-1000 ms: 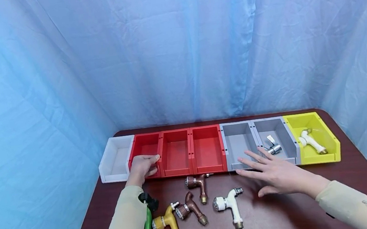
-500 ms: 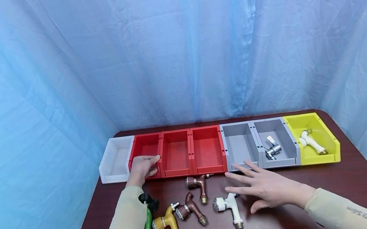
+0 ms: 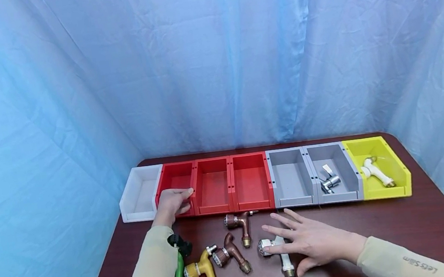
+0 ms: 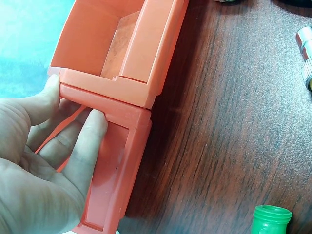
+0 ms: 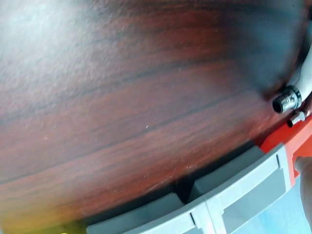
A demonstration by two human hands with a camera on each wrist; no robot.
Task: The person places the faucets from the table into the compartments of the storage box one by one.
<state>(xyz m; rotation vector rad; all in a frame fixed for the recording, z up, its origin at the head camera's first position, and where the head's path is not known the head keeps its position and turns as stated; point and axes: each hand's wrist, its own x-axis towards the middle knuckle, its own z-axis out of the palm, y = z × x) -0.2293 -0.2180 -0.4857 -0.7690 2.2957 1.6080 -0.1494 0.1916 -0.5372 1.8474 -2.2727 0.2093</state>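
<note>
My left hand (image 3: 173, 204) reaches over the leftmost red bin (image 3: 176, 174); in the left wrist view its thumb touches the rim (image 4: 107, 90) between two red bins, with the fingers bent loosely inside. Spread over a white tap (image 3: 285, 260) on the table is my right hand (image 3: 319, 242), its fingers partly covering the spout and body. Whether it touches the tap cannot be told. The right wrist view shows the tap's metal spout end (image 5: 287, 101) at the right edge.
Two brown taps (image 3: 232, 253), a yellow tap (image 3: 206, 269) and a green tap (image 3: 178, 275) lie on the table. Behind stands a bin row: white bin (image 3: 131, 215), red bins, grey bins (image 3: 294, 201) and yellow bin (image 3: 403, 190). A chrome tap (image 3: 330, 183) and white tap (image 3: 376, 171) lie inside bins.
My right hand has moved left and toward me, from in front of the grey bins to over the white tap on the table. The left hand has stayed in place.
</note>
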